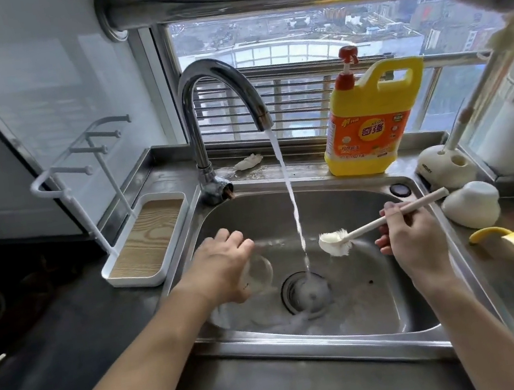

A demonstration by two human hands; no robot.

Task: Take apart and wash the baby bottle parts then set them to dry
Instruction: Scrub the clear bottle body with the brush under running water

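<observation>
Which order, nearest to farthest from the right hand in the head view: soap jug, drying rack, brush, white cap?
1. Brush, held in the right hand.
2. White cap, on the counter just right.
3. Soap jug, behind the sink.
4. Drying rack, far left.

left arm (135, 371): bare, enters from the lower left edge and reaches up and to the right, forearm nearly straight.
left wrist: level with the forearm, no marked bend.
left grip (223, 265): palm down, back of the hand toward the camera, fingers and thumb curled round a clear bottle (257, 274) held under the palm.
right arm (469, 315): bare, enters from the lower right and slants up and to the left.
right grip (415, 236): back of the hand toward the camera, thumb and forefinger pinching the handle of a brush (366, 228), the other fingers curled beneath.
spacing: the two grips are well apart, at about the same height.
</observation>
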